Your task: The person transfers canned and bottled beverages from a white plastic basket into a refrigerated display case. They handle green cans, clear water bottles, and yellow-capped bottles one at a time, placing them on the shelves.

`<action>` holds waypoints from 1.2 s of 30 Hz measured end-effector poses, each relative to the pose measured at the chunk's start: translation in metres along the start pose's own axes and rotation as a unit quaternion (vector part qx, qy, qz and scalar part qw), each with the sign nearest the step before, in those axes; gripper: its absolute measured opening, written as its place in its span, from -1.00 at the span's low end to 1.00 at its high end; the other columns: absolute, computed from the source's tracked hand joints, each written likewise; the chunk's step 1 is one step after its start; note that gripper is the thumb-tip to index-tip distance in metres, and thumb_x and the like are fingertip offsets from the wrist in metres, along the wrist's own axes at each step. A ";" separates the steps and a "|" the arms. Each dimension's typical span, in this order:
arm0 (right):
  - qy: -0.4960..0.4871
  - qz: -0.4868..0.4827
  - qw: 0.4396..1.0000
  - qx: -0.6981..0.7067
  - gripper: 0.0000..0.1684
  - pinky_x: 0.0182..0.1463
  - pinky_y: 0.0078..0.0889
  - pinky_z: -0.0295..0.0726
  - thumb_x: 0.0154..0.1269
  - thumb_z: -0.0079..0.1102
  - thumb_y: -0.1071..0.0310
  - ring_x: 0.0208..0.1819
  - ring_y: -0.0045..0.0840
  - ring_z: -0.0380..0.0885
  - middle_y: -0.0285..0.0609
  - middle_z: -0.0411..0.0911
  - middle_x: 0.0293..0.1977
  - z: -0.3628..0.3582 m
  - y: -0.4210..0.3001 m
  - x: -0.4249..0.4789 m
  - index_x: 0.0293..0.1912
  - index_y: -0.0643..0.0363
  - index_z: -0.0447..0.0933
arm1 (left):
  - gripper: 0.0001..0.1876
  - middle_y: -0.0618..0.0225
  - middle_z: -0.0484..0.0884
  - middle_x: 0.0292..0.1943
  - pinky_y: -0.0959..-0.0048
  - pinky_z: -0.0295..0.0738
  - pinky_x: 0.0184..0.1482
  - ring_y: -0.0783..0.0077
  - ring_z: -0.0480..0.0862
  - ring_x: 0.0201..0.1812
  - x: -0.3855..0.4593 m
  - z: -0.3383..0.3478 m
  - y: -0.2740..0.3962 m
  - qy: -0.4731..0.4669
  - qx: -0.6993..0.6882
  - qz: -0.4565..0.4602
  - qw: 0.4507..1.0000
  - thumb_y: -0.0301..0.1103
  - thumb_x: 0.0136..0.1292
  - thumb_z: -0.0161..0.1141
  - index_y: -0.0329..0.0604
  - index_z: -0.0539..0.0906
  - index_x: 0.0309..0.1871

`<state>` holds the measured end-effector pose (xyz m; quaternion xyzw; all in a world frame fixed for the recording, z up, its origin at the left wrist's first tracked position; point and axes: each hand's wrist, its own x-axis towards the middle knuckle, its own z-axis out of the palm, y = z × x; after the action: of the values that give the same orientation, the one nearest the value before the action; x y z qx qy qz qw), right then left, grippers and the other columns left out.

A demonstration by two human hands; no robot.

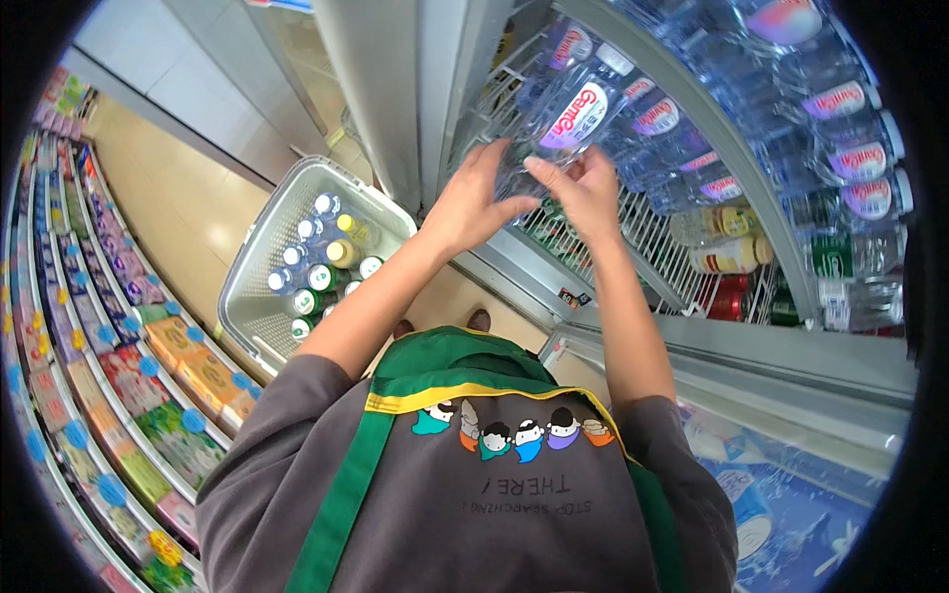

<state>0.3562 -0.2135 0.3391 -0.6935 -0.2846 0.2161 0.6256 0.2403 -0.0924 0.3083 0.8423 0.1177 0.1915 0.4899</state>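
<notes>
A large clear plastic water bottle with a Ganten label is tilted at the doorway of a glass-door drinks cooler. My right hand grips its lower part, thumb across the near side. My left hand is beside the bottle's base, fingers and thumb spread; whether it touches the bottle I cannot tell. More labelled water bottles lie or stand on the wire rack behind. To the left, a grey plastic basket holds several small bottles with white, yellow and green caps.
The cooler's grey frame runs down the right, with yellow-labelled bottles and red cans on the lower rack. Shelves of packaged goods curve along the far left. A grey upright edge stands between basket and cooler.
</notes>
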 end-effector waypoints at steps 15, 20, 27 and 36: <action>0.099 -0.088 0.971 -0.198 -0.39 -0.21 -0.52 0.51 -0.05 0.52 0.10 -0.32 -0.62 0.55 -0.18 0.63 -0.32 -0.001 0.009 0.071 -0.15 0.33 0.48 | -0.23 -0.11 0.33 0.26 0.21 0.24 0.29 -0.07 0.32 0.29 0.077 0.012 -0.029 0.080 -0.045 0.066 0.994 -0.31 0.07 0.31 -0.30 0.20 0.33; 0.086 -0.155 0.955 -0.238 -0.33 -0.13 -0.37 0.56 -0.08 0.51 0.16 -0.21 -0.36 0.65 0.01 0.64 -0.23 0.009 0.012 0.072 -0.08 0.35 0.41 | -0.23 -0.09 0.35 0.25 0.21 0.27 0.27 -0.09 0.34 0.26 0.088 0.019 -0.043 0.090 -0.020 0.043 0.995 -0.31 0.08 0.30 -0.28 0.19 0.34; 0.140 -0.141 0.946 -0.256 -0.26 -0.26 -0.33 0.57 -0.09 0.51 0.08 -0.37 -0.32 0.64 0.00 0.62 -0.30 0.014 0.025 0.073 -0.10 0.35 0.30 | -0.26 -0.09 0.35 0.25 0.19 0.27 0.27 -0.11 0.34 0.27 0.091 0.018 -0.053 0.073 0.008 0.067 0.995 -0.32 0.11 0.25 -0.29 0.19 0.35; 0.144 -0.137 0.955 -0.220 -0.29 -0.35 -0.40 0.54 0.02 0.45 0.16 -0.45 -0.43 0.59 0.04 0.57 -0.20 0.023 0.051 0.066 -0.02 0.36 0.25 | -0.33 -0.26 0.34 0.21 0.17 0.25 0.28 -0.15 0.34 0.26 0.087 0.033 -0.053 0.108 0.029 -0.006 0.994 -0.37 0.17 0.12 -0.42 0.17 0.33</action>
<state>0.3966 -0.1559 0.2895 -0.7917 -0.3244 -0.0419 0.5159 0.3326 -0.0584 0.2660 0.8298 0.1806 0.2750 0.4507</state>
